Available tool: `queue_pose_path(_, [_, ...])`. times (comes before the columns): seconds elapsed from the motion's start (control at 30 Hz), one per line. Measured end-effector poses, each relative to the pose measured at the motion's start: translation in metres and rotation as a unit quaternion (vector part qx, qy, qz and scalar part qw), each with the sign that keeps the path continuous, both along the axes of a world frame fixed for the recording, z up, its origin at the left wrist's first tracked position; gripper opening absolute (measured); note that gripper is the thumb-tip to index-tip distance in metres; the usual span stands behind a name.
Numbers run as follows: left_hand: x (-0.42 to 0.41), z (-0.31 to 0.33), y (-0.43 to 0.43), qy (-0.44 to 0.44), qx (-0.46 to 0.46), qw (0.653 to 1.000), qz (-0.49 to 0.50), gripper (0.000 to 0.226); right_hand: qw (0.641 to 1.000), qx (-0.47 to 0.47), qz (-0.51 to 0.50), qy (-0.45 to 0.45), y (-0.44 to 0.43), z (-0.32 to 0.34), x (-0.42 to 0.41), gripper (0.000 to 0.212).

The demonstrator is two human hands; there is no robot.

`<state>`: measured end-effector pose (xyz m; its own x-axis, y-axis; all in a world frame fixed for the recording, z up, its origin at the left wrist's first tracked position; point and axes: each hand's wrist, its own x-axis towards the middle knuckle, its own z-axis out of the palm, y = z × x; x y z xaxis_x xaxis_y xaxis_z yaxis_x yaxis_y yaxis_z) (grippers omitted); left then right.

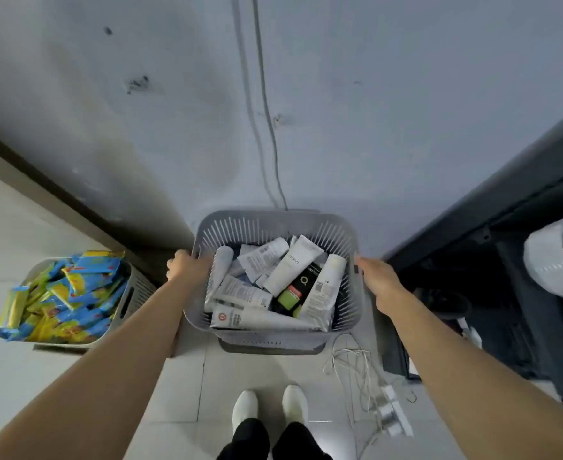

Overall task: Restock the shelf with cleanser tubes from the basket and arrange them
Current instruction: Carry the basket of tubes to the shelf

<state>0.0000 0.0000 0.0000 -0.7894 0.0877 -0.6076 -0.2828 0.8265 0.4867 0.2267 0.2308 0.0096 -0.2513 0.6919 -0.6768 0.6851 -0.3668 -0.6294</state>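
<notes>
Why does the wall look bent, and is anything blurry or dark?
Head view: the wide lens bows the wall and stretches the arms; basket and tubes are sharp; the bag at right is smeared; the dark unit is lost in shadow.

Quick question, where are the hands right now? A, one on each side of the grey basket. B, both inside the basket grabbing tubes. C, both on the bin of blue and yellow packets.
A: the left hand grips the grey basket at its left rim and the right hand holds its right rim.
</notes>
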Motion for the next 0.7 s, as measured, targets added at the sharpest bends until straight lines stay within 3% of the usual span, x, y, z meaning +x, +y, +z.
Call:
queue_pose_path(0.2, [-0.005, -0.017, 0.012, -0.032, 0.051, 0.995, 0.08, 0.03, 0.996, -0.061, -0.054, 0.029, 0.022, -0.035, -0.008, 0.038])
queue_pose_path(0.3, [-0.018, -0.023, 0.012, -0.067, 0.077, 0.983, 0.153, 0.031, 0.99, -0.096, -0.081, 0.058, 0.028, -0.048, -0.012, 0.026])
queue_pose_path(0.7, [-0.027, -0.017, 0.01, -0.193, 0.158, 0.922, 0.295, 0.02, 0.976, -0.156, -0.13, 0.084, 0.037, -0.054, -0.014, 0.036])
